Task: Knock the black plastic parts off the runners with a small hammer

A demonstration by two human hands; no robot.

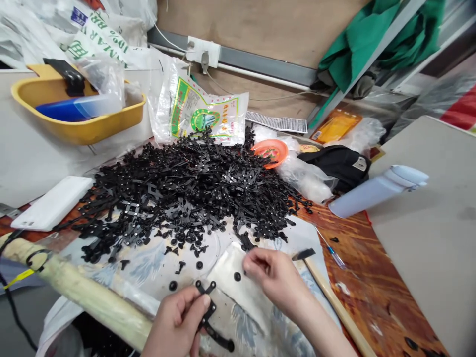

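Note:
Between thumb and fingers, my left hand (176,322) holds a black jointed linkage piece (219,339) with flat arms and round ends. My right hand (273,275) is to its upper right, fingers pinched together over a white cloth-like patch (227,265). A bit of something dark shows at those fingertips, too small to make out. One round black cap (237,276) lies on the patch, just left of the right hand. More round caps (173,285) and small stemmed black parts (180,267) are scattered above the left hand.
A big heap of black linkage parts (201,183) covers the back of the table. On the right lie a hammer (327,292), a screwdriver (336,257) and a pale blue bottle (375,191). An orange plate (278,152) sits behind; a light-coloured pole (92,300) crosses the front left.

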